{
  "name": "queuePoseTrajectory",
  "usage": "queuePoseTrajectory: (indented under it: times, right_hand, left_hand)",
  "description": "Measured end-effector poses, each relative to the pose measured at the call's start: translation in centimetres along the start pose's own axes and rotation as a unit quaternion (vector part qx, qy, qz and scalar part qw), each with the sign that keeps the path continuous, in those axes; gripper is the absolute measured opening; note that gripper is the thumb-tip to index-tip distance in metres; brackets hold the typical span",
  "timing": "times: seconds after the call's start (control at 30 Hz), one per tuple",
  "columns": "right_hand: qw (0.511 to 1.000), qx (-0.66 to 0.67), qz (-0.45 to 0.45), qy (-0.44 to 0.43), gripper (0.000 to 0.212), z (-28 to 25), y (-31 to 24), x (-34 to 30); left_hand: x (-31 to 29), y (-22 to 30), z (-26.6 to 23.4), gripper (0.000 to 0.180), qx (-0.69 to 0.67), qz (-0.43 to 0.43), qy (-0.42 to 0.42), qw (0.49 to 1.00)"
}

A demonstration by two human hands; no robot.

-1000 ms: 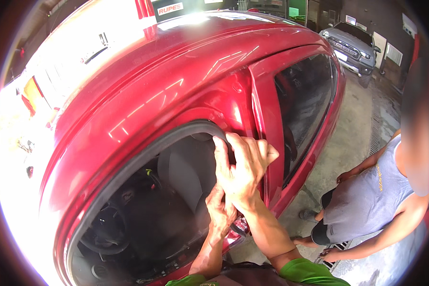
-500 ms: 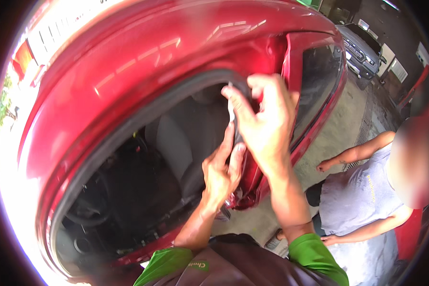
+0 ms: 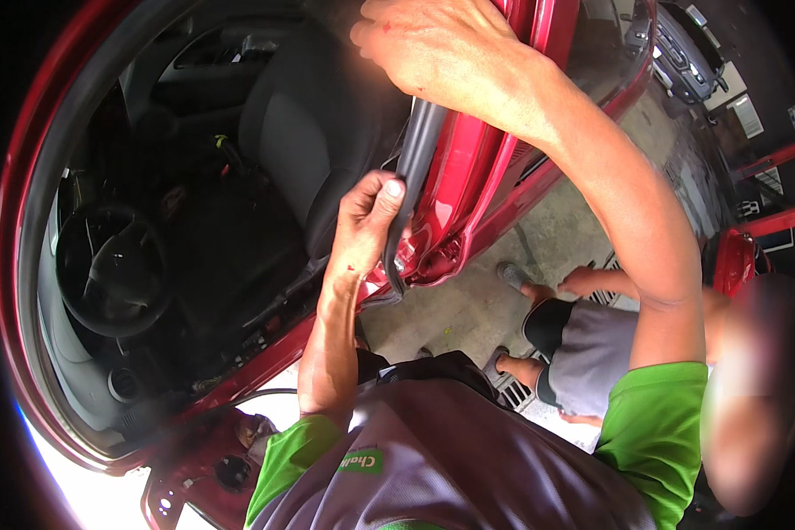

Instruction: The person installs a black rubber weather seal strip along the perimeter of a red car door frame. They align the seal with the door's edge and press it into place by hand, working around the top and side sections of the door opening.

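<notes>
A black rubber door seal runs down the red door pillar of a car, its lower end hanging in a curve near the sill. My left hand is closed round the lower stretch of this seal, thumb lying on top. Higher up, my right hand reaches across the pillar at the upper edge of the view. Its fingers curl inward over the door opening, and whatever they grip is hidden behind the hand. A pale strip shows beside the seal just below my right wrist.
Inside the doorway are a dark seat and a steering wheel. An opened red door stands at lower left. A co-worker in a grey shirt is close on my right. Beyond, a grey vehicle is parked.
My view has tilted lower into the car. My hands have moved apart: the right is further up the pillar, while the left now wraps round the seal lower down.
</notes>
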State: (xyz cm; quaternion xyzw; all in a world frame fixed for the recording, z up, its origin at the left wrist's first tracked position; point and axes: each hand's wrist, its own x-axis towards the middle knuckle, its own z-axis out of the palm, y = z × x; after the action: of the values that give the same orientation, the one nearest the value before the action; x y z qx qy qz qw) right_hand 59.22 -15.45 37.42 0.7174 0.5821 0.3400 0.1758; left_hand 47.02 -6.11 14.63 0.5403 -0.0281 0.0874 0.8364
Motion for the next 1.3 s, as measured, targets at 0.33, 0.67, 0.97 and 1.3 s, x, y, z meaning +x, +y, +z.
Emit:
queuePoseTrajectory:
  times: [0.33,0.67,0.97,1.3]
  right_hand:
    - [0.968,0.029,0.01,0.25,0.016,2.9,-1.4,0.3]
    - [0.74,0.243,0.587,0.223,0.131,3.1,-10.1,-9.7]
    - [0.682,0.228,0.631,0.289,0.114,6.3,-13.9,-7.2]
    - [0.681,0.191,0.618,0.342,0.107,7.0,-13.2,-8.0]
  left_hand:
    - [0.6,1.6,1.5,0.052,0.298,-0.035,0.101,0.949]
    - [1.8,5.4,1.7,0.048,0.263,-0.024,0.093,0.96]
    - [3.1,5.3,-0.9,0.014,0.198,0.057,0.004,0.979]
    - [4.1,6.2,-0.4,0.021,0.192,0.019,-0.002,0.981]
